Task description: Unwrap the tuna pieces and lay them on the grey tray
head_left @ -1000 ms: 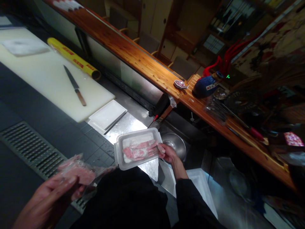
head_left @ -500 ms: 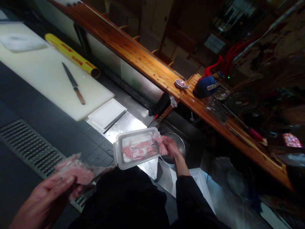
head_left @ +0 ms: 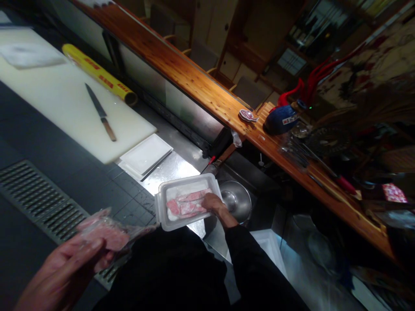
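My left hand (head_left: 74, 259), low at the left, is closed on a pink slab of meat or fish (head_left: 112, 235) in clear plastic wrap. The loose end of the wrap trails right toward the tub. A white translucent plastic tub (head_left: 177, 183) sits in front of my body, tilted in view. Several pale pink slabs (head_left: 188, 205) lie inside it on something white. My right hand (head_left: 215, 205) reaches over the tub's right side, fingers curled down onto the slabs' right end. Its fingertips are hidden, so what they grip does not show.
A knife (head_left: 100, 112) lies on the long white cutting board (head_left: 61, 99), beside a yellow wrap roll (head_left: 97, 71). White rectangular trays (head_left: 147, 153) are stacked at the board's end. A metal bowl (head_left: 240, 201) stands right of the tub, below the wooden counter (head_left: 194, 86).
My right hand has moved left from the tub's right rim, where it held a wrapped pink piece, to inside over the slabs. My left hand and the tub are almost unmoved.
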Available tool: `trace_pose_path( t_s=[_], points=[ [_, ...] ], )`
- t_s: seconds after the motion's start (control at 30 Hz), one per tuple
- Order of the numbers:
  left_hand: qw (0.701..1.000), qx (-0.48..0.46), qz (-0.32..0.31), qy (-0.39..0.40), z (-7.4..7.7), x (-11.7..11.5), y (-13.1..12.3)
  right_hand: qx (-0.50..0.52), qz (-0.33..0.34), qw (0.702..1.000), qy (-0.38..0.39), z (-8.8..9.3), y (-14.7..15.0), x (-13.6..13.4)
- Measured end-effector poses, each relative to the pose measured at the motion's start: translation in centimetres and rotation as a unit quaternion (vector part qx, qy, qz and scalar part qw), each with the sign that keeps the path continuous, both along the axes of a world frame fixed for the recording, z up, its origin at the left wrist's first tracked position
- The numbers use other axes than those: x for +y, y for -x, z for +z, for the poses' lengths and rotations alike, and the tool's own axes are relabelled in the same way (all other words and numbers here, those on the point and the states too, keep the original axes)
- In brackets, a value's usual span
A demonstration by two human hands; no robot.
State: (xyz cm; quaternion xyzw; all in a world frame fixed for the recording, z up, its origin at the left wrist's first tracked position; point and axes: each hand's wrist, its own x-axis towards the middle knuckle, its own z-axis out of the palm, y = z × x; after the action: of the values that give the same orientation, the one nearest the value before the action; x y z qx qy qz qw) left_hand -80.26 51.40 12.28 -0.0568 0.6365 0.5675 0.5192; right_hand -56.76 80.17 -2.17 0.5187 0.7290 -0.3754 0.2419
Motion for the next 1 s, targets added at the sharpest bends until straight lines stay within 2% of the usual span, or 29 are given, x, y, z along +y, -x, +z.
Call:
trace_pose_path(
  t_s=[0.17,0.4,0.57,0.7,0.87,1.0],
  points=[
    [0.993,0.089,-0.074,-0.027,0.8,0.4,0.2,-0.017,0.053,0.998,-0.014,0.2,0.1,0.5],
    [0.99,0.103,-0.09,-0.027,0.8,0.5,0.5,0.069,0.064,0.995,-0.033,2.1,-1.4,1.2],
    [0.989,0.094,-0.108,-0.043,0.6,0.6,0.3,0.108,0.043,0.992,-0.04,2.8,-1.7,1.9],
    [0.988,0.105,-0.106,-0.037,0.7,0.7,0.3,0.133,-0.001,0.99,-0.056,3.0,-1.7,2.2],
    [0.987,0.106,-0.112,-0.05,0.8,0.7,0.2,0.183,-0.065,0.977,-0.089,4.7,-2.4,3.1],
    [0.994,0.073,-0.076,-0.021,0.9,0.9,-0.1,0.231,-0.083,0.967,-0.07,5.7,-1.9,3.0]
  ],
)
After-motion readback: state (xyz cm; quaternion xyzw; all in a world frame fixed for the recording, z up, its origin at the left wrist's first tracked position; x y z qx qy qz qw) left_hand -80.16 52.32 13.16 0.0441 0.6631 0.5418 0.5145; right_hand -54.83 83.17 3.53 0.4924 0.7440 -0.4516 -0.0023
